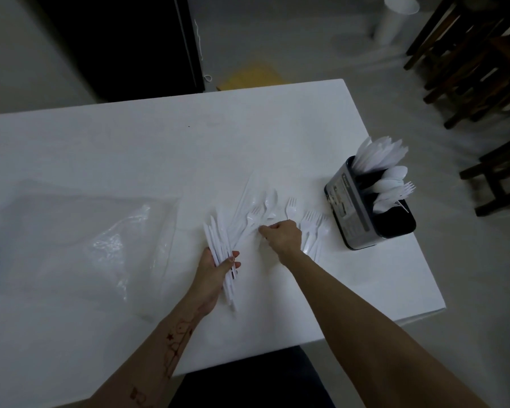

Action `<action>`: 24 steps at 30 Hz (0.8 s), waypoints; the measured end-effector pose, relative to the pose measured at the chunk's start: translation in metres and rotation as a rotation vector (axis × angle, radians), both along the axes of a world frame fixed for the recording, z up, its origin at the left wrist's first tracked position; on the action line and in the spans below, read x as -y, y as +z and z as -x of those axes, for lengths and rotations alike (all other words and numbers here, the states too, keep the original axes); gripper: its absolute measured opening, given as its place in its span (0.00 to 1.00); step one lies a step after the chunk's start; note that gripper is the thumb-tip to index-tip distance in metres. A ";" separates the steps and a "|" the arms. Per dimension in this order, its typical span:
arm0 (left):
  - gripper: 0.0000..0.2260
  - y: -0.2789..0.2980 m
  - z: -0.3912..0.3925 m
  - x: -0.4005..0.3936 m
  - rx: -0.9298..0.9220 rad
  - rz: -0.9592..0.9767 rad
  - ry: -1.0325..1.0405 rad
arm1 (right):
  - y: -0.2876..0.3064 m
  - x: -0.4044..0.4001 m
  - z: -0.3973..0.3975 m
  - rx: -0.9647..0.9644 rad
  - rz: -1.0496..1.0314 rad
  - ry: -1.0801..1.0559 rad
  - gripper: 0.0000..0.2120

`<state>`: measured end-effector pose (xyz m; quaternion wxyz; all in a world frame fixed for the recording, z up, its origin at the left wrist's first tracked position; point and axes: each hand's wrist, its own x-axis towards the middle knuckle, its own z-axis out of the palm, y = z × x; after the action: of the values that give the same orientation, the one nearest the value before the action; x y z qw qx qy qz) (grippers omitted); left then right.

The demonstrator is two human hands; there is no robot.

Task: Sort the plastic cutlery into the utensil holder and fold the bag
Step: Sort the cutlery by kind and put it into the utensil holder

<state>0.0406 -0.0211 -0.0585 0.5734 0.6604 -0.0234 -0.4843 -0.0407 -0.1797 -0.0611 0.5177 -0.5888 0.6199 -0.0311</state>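
White worktop [130,148], wide, fills most of view; near right corner visible, left edge cut off by frame.

Clear plastic bag [100,245] flat on left part of worktop, crumpled and glossy near middle, outline hard to trace against white surface.

Dark utensil holder [362,219] upright near right edge of worktop, well apart from bag. Knives in far compartment, spoons in middle, a few forks at right; near compartment dark, contents not discernible.

Loose cutlery [256,213] scattered on worktop between bag and holder: spoons, forks, a long thin piece; forks [312,228] grouped just left of holder. White on white, exact count unclear.

Left forearm extended from lower left, reddish drawn marks along it. Left hand [215,266] palm turned inward, fingers and thumb curled round bundle of knives [221,245], blades fanning up and away, handles poking out below hand.

Right arm reaching in from lower right. Right hand [283,234] knuckles up, fingers bent down onto loose cutlery at pile's centre; fingertips [262,229] touching pieces, actual pinch hidden, cannot tell.
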 end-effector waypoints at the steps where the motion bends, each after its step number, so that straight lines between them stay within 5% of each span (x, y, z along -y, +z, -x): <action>1: 0.12 0.000 0.000 0.000 -0.002 0.001 0.003 | 0.000 0.002 0.006 -0.022 0.013 0.002 0.14; 4: 0.11 0.000 0.000 0.000 0.000 0.005 0.010 | 0.003 0.008 0.020 -0.099 0.076 0.015 0.18; 9: 0.11 -0.002 0.000 -0.002 0.014 -0.003 0.034 | 0.006 -0.004 0.013 -0.159 0.209 0.087 0.11; 16: 0.10 -0.002 -0.004 -0.010 0.055 -0.027 0.057 | -0.011 -0.022 -0.033 -0.116 0.097 -0.019 0.28; 24: 0.09 -0.005 -0.009 -0.014 0.027 -0.019 0.071 | 0.000 -0.004 -0.010 -0.099 0.077 -0.025 0.13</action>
<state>0.0491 -0.0076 -0.0633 0.5836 0.6725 -0.0032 -0.4552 -0.0309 -0.1759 -0.0607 0.4627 -0.6013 0.6506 -0.0323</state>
